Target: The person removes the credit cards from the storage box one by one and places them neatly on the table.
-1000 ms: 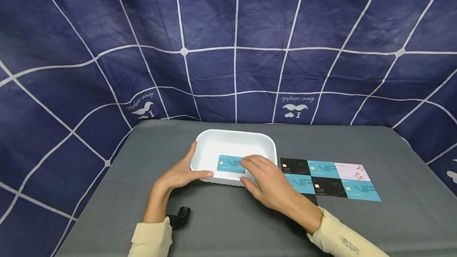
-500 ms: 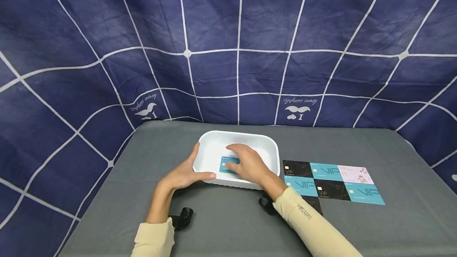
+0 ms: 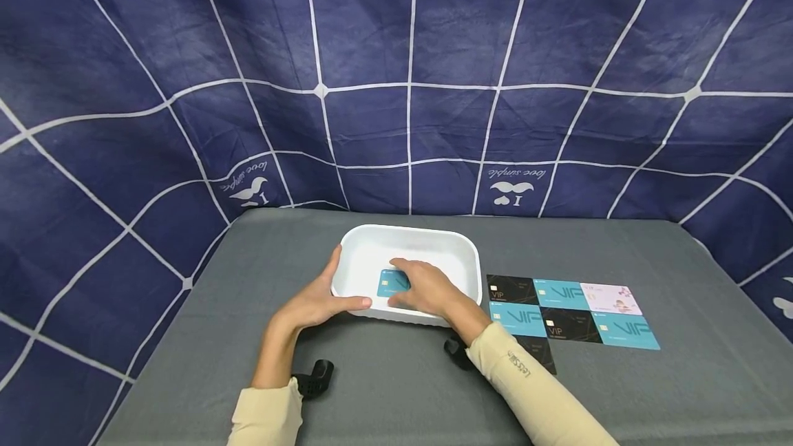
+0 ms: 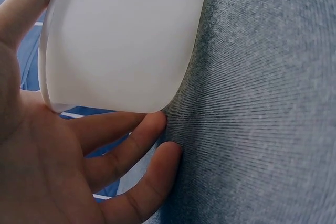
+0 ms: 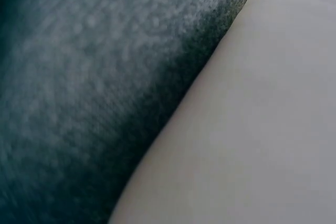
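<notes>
A white tray (image 3: 427, 243) stands on the grey table, a blue VIP card (image 3: 392, 283) lying flat inside near its front wall. My left hand (image 3: 312, 300) grips the tray's front-left corner, with the thumb on the front side and the other fingers on the left end. In the left wrist view, that hand's fingers (image 4: 144, 177) bend under the white wall. Over the card reaches my right hand (image 3: 427, 286), thumb and forefinger spread on either side of it and its right part covered. Contact between those fingertips and the card is not clear.
Right of the tray, several cards lie edge to edge on the grey cloth (image 3: 700, 294): black VIP cards (image 3: 570, 325), blue VIP cards (image 3: 626, 330) and a pink card (image 3: 612, 299). A blue gridded curtain (image 3: 396, 122) hangs behind and at the sides.
My right hand has moved from the card's right end to over its middle, and the gap between thumb and forefinger has narrowed slightly. My left hand, tray and card have stayed put.
</notes>
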Tool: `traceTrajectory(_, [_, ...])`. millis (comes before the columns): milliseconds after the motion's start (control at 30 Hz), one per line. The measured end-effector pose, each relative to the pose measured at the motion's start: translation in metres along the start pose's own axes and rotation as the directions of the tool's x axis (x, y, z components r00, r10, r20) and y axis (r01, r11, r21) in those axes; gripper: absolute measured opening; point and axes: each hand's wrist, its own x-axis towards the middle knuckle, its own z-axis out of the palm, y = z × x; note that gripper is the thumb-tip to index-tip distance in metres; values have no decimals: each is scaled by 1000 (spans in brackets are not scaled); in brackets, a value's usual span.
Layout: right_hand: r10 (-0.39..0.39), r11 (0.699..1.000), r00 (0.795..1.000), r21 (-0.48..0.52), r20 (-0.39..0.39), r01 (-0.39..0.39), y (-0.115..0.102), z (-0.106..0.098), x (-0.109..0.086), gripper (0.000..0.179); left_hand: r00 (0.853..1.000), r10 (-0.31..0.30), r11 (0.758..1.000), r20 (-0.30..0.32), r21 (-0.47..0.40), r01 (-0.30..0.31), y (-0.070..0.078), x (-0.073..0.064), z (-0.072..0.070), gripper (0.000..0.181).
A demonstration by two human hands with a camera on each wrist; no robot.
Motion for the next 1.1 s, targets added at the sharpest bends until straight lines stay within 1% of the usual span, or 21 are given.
traceTrajectory(300, [56, 998, 998, -28, 33, -55, -2, -1, 0, 70, 1000, -18, 1000, -8, -4, 18, 0, 0, -1, 124])
traceTrajectory(467, [79, 996, 997, -54, 25, -78, -2, -1, 1, 67, 1000, -29, 1000, -7, 6, 29, 1, 1, -1, 125])
traceTrajectory(600, [76, 995, 997, -69, 19, -75, -2, -1, 1, 64, 1000, -29, 1000, -9, 10, 29, 0, 1, -1, 125])
traceTrajectory(833, [43, 994, 999, -101, 8, -42, -3, -2, 0, 61, 1000, -20, 1000, -8, 10, 21, -1, 2, 0, 126])
traceTrajectory(1100, [-71, 977, 997, -200, -14, 67, -3, -4, 0, 62, 1000, -23, 1000, -13, 17, 23, 0, 2, -1, 125])
